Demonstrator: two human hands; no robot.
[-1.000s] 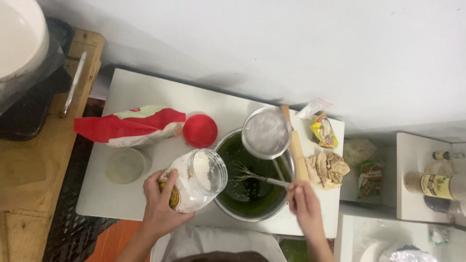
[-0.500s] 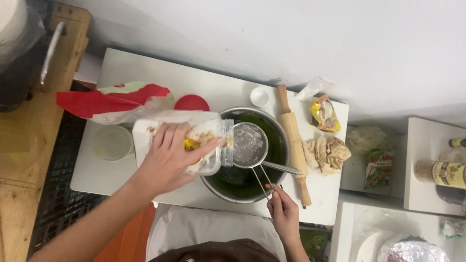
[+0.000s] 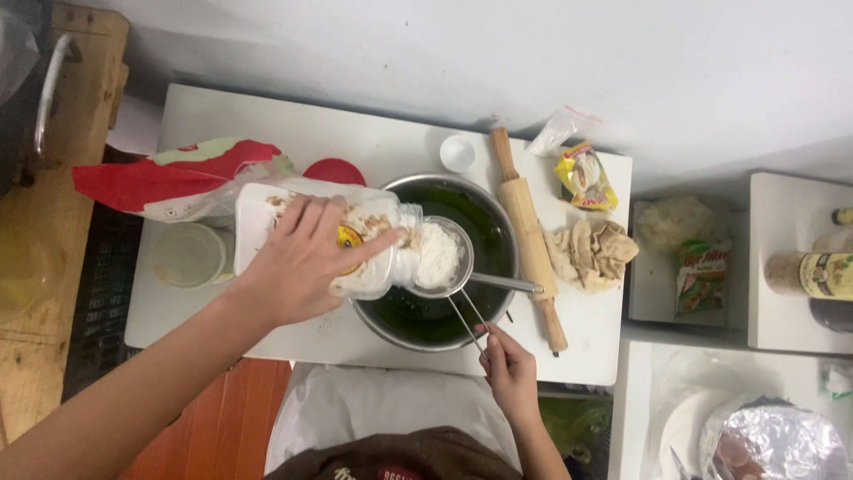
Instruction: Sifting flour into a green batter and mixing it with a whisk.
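My left hand [image 3: 298, 258] grips a clear plastic jar [image 3: 306, 233] tipped on its side, its mouth pointing right. White powder lies in a small wire sieve [image 3: 437, 256] that sits over a steel bowl [image 3: 498, 222] of dark green liquid. My right hand [image 3: 508, 366] pinches the sieve's thin wire handle at the near edge of the bowl. A metal utensil handle [image 3: 506, 284] sticks out of the bowl to the right.
On the white table [image 3: 355, 133]: a red-and-white bag [image 3: 169, 182], a red lid [image 3: 335, 171], a round clear lid [image 3: 188, 255], a wooden rolling pin [image 3: 529, 236], a small white cup [image 3: 457, 152], a yellow packet [image 3: 585, 176] and crumpled dough-coloured stuff [image 3: 593, 251]. Shelves with bottles stand at right.
My left hand carried the jar from the table's near edge over the bowl and tipped it flat; the sieve moved over the bowl and now holds white powder.
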